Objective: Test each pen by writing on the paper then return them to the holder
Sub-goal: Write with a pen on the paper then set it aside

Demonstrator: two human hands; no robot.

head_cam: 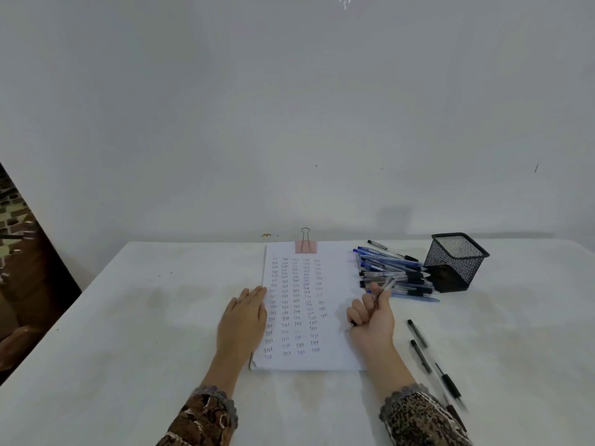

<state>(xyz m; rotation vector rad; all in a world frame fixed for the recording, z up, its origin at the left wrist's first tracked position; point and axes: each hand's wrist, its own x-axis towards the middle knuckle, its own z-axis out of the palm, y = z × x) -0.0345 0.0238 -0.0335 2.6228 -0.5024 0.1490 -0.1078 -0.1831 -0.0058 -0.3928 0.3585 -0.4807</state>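
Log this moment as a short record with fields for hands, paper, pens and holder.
left hand: flat on the paper's left edge, fingers straight
right hand: grips a pen, tip down near the paper's right edge
paper: columns of "Test", pink binder clip at top
pen pile: on the table between paper and holder
loose pens: black, on the table right of the right hand
holder: black mesh, upright, no pen sticking out

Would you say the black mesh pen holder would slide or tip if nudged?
Probably light: the mesh holder is open wire and looks empty, so a nudge may slide it easily. Its squat, square shape makes tipping seem unlikely.
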